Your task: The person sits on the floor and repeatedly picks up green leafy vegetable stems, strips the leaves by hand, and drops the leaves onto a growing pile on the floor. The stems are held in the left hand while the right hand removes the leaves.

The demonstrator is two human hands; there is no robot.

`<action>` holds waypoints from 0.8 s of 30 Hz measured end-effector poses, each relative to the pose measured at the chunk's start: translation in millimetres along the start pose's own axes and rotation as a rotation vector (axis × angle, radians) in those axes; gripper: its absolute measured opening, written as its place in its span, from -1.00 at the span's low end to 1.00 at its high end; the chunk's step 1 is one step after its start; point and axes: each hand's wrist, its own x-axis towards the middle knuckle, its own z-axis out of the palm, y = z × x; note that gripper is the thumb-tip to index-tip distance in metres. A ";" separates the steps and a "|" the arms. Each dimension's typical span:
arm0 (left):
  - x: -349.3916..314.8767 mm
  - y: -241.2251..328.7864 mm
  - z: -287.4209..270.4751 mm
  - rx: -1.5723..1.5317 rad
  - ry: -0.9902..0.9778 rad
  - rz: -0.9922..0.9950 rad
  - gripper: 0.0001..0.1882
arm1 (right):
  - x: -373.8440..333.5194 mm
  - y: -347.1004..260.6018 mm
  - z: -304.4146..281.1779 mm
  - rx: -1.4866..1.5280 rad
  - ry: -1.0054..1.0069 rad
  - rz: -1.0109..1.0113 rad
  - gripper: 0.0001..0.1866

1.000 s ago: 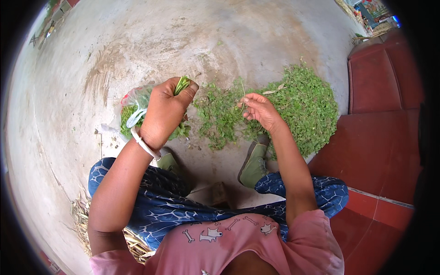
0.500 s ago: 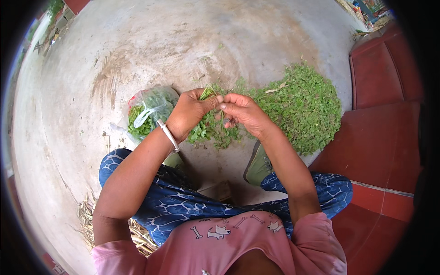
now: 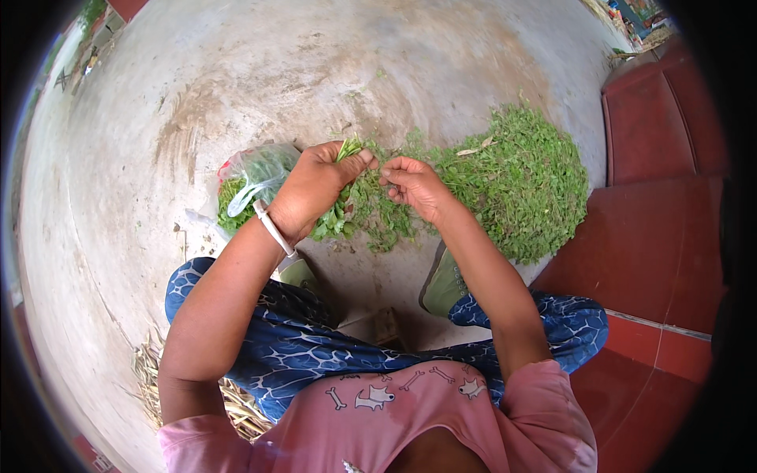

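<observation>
Head view: left hand (image 3: 315, 185) is wrapping firmly around a bunch of green stems (image 3: 349, 148), thumb lying toward the right hand (image 3: 422, 191). Stems are poking out above the fist; leaves (image 3: 335, 224) are showing below the palm, likely the same bunch. Right fingers are curling into a narrow pinch just beside the left thumb; can't tell if a thin sprig is sitting in it. Bunch is sitting above the concrete floor (image 3: 260, 75), between the clear plastic bag (image 3: 274, 164) and the big heap of greens (image 3: 536, 185).

Handling, my read: weighing next to nothing, stems bending easily but probably snapping if kinked, leaves going limp and bruising under pressure. Could be turning slippery if damp. Best hold: whole fist around the stems, light squeeze; fingertip pinch for single sprigs, on stem, not leaf.
</observation>
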 end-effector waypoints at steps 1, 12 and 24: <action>-1.6 2.3 -2.8 0.033 -0.027 -0.018 -0.77 | 9.1 4.5 -1.7 -0.147 0.052 0.005 -0.78; -2.2 5.8 -20.8 -0.095 0.041 0.121 -0.79 | 5.8 63.5 -60.9 -1.154 0.307 0.188 -0.59; -4.0 8.1 -13.1 -0.020 0.159 0.150 -0.78 | 39.2 144.7 -45.0 -1.223 0.210 0.052 -0.71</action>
